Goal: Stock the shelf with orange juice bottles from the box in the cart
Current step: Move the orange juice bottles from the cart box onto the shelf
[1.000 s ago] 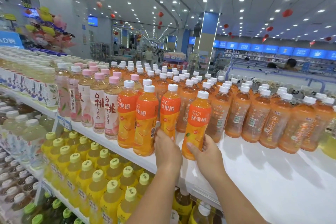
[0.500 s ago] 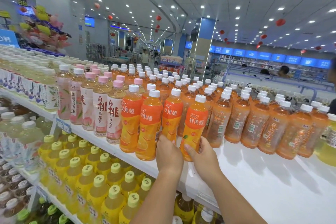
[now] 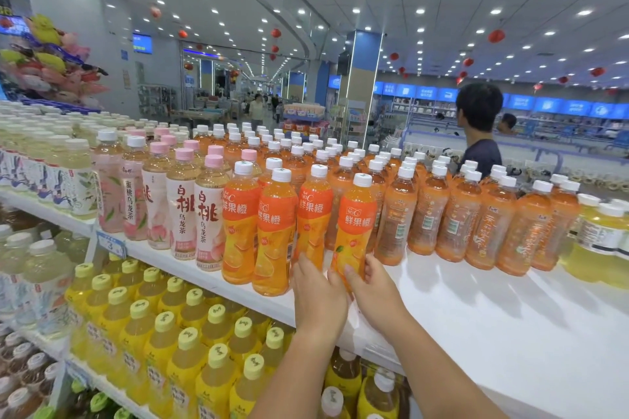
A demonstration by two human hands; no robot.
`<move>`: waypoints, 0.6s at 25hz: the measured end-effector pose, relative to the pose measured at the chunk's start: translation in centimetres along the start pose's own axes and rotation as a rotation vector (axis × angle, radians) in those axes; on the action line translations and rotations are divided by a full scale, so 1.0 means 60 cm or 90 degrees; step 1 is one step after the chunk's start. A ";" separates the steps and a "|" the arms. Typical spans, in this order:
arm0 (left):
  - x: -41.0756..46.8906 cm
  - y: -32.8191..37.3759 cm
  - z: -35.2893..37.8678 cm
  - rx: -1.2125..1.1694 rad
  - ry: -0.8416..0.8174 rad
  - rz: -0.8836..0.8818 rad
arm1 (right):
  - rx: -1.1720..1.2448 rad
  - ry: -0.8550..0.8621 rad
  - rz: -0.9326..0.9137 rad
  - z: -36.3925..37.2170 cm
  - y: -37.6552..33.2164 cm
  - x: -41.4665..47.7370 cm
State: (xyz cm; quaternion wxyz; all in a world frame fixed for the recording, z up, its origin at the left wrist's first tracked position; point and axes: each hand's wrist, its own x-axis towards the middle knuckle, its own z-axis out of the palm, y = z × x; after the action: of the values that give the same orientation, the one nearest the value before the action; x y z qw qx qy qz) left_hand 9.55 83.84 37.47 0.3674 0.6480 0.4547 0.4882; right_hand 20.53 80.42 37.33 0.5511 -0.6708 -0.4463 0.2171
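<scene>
Several orange juice bottles with white caps and orange labels stand at the front of the white top shelf (image 3: 476,323). My left hand (image 3: 318,296) holds the base of one orange juice bottle (image 3: 315,214). My right hand (image 3: 372,289) grips the base of the rightmost orange juice bottle (image 3: 357,218), which leans slightly to the left. Both bottles stand close together on the shelf. The box and the cart are out of view.
Peach tea bottles (image 3: 183,204) stand left of the juice, amber drink bottles (image 3: 490,221) to the right. Yellow bottles (image 3: 177,333) fill the shelf below. A person in a dark shirt (image 3: 480,133) stands beyond the shelf. Bare shelf surface lies front right.
Both hands have stayed on the bases of the two bottles. The view has shifted a little, and a person has come into sight behind the shelf on the right.
</scene>
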 end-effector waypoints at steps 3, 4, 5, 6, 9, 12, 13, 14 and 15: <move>-0.020 0.005 -0.023 -0.048 -0.044 0.020 | -0.026 -0.001 0.005 -0.007 -0.010 -0.024; -0.023 0.006 -0.032 -0.053 -0.056 0.012 | -0.040 0.000 0.010 -0.010 -0.016 -0.035; -0.026 0.006 -0.042 -0.054 -0.072 0.008 | -0.056 0.000 0.015 -0.014 -0.021 -0.048; -0.029 0.006 -0.052 -0.056 -0.091 0.011 | -0.077 0.002 0.020 -0.016 -0.030 -0.062; -0.040 0.003 -0.085 -0.061 -0.178 0.045 | -0.152 0.031 0.033 -0.023 -0.045 -0.114; -0.064 -0.004 -0.117 -0.064 -0.282 0.092 | -0.200 0.067 0.042 -0.030 -0.050 -0.188; -0.075 -0.006 -0.124 -0.070 -0.322 0.105 | -0.202 0.084 0.046 -0.034 -0.048 -0.215; -0.086 -0.007 -0.129 -0.079 -0.363 0.113 | -0.203 0.109 0.051 -0.039 -0.044 -0.242; -0.103 -0.006 -0.131 -0.093 -0.414 0.116 | -0.202 0.142 0.058 -0.047 -0.037 -0.276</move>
State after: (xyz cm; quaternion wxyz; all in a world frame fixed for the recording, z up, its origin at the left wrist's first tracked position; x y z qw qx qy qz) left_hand 1.20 78.36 37.28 0.4935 0.7797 0.2180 0.3178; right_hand 13.56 65.00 36.92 0.4743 -0.7884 -0.3804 0.0931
